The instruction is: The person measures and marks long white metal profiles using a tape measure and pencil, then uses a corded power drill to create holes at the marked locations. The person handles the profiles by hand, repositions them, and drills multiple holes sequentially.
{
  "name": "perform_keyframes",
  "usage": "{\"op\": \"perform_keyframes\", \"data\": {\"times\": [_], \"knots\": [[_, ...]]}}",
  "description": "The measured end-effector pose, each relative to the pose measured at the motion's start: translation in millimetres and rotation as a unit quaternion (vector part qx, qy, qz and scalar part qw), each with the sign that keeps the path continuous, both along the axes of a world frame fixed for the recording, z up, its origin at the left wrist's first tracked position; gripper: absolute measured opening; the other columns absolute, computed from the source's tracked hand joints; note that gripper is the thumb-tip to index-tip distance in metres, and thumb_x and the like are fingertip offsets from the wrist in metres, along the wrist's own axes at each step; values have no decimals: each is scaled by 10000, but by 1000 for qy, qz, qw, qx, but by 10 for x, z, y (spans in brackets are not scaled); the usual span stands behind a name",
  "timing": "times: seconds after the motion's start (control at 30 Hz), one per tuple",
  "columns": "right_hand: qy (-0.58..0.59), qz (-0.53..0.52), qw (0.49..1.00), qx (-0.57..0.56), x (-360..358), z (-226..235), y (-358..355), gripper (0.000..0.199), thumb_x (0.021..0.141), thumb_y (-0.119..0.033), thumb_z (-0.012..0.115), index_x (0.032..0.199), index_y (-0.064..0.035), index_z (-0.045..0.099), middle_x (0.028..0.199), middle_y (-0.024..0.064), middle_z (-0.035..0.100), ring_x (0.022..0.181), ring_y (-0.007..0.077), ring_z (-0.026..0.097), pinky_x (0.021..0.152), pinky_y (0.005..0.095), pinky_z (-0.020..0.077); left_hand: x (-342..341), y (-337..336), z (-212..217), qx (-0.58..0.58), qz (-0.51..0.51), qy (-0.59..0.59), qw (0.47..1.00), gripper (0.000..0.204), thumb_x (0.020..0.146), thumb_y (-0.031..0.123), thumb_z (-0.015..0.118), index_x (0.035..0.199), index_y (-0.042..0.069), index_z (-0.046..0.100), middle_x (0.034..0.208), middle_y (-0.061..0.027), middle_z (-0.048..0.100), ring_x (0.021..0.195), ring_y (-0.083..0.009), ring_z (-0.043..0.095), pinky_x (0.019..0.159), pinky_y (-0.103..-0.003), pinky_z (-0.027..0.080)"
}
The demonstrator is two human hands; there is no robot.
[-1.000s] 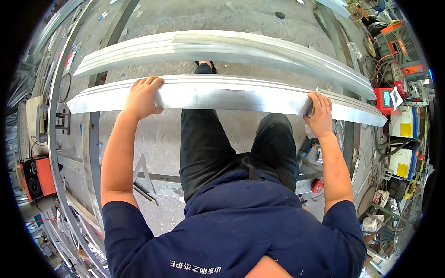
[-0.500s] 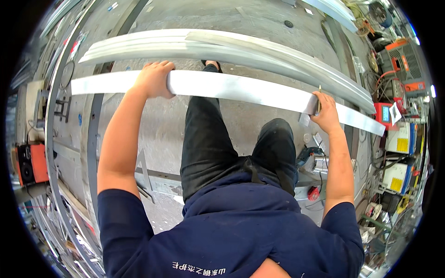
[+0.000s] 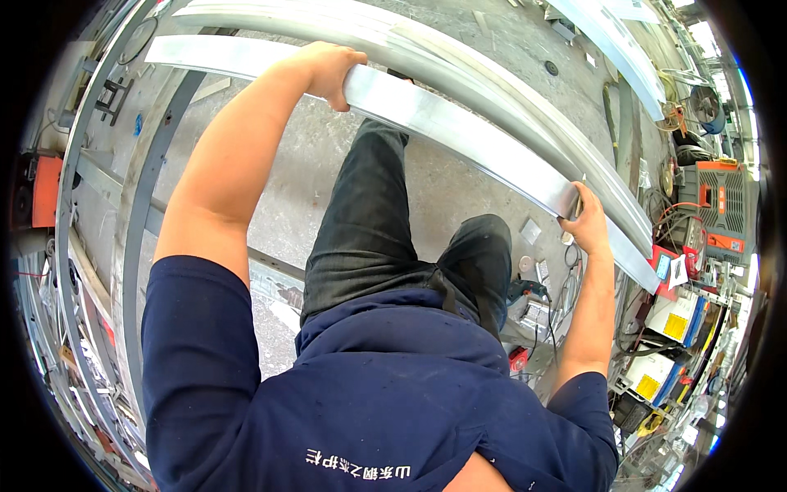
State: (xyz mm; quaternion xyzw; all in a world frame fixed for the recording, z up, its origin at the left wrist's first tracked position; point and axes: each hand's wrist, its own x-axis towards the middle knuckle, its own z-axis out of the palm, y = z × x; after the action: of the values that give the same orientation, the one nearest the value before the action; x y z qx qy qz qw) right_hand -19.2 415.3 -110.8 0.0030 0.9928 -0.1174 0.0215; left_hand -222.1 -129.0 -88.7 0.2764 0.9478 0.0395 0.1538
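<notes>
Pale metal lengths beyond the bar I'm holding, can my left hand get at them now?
Probably not without letting go: your left hand grips the metal bar, though the pale metal lengths lie just beyond.

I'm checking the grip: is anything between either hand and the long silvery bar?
Nothing visible separates the left hand from the silvery bar. The right hand touches it too; a thin pointed item shows there, but whether it is pinched between them I cannot tell.
</notes>
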Motion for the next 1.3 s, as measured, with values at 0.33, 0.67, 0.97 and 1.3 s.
{"op": "perform_keyframes", "data": {"times": [0.33,0.67,0.97,1.3], "knots": [[172,-11,984,51,551,-236,-366,738,593,-40,850,1281,-95,589,1241,116,653,1231,357,561,1116,481,382,561,-208,-284,40,-9,161,986,822,559,176,929,1305,108,590,1364,-168,635,1267,-358,603,1096,-466,484],[294,-60,953,54,1121,-944,-585,591,685,-105,828,1231,-108,603,1350,90,634,1332,362,521,1159,567,340,1134,-371,-981,108,3,322,941,822,520,109,896,1282,66,590,1458,-191,575,1353,-414,534,1166,-506,421],[224,-102,962,-122,1350,-597,-561,545,861,-31,709,1371,-43,516,1378,127,639,1325,372,553,1149,486,405,1284,-317,-1192,130,39,362,922,827,616,140,908,1341,111,510,1523,-154,515,1437,-378,456,1175,-509,384],[556,17,810,-187,1440,1924,-671,339,1071,-289,483,1152,-35,692,1026,111,711,979,252,648,853,363,506,1228,-294,-1288,144,39,357,922,812,641,190,907,1356,105,530,1531,-148,517,1451,-375,445,1198,-504,356]]}}
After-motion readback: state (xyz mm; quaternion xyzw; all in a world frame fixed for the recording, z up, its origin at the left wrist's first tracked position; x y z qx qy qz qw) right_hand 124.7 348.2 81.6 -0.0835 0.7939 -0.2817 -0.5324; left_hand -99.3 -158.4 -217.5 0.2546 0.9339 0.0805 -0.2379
